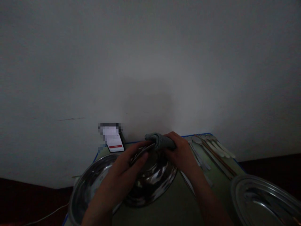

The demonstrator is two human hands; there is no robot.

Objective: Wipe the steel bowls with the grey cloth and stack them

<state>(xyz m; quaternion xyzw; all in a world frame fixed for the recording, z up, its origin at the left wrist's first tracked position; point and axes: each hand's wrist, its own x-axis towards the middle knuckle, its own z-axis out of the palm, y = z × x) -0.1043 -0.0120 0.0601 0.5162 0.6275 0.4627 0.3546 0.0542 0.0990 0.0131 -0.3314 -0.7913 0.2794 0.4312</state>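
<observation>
My left hand (pixel 124 171) is closed on the rim of a shiny steel bowl (pixel 152 182), which is tilted up above the table. My right hand (pixel 182 152) is closed round a bunched grey cloth (pixel 160 140) and presses it against the bowl's upper rim. Both hands meet over the middle of the small table. The scene is dim.
A larger steel bowl (pixel 89 188) lies under my left arm. Another steel dish (pixel 261 201) sits at the right front. Several spoons and chopsticks (pixel 213 149) lie at the back right of the table (pixel 174 207). A phone (pixel 115 141) leans on the white wall (pixel 150 62).
</observation>
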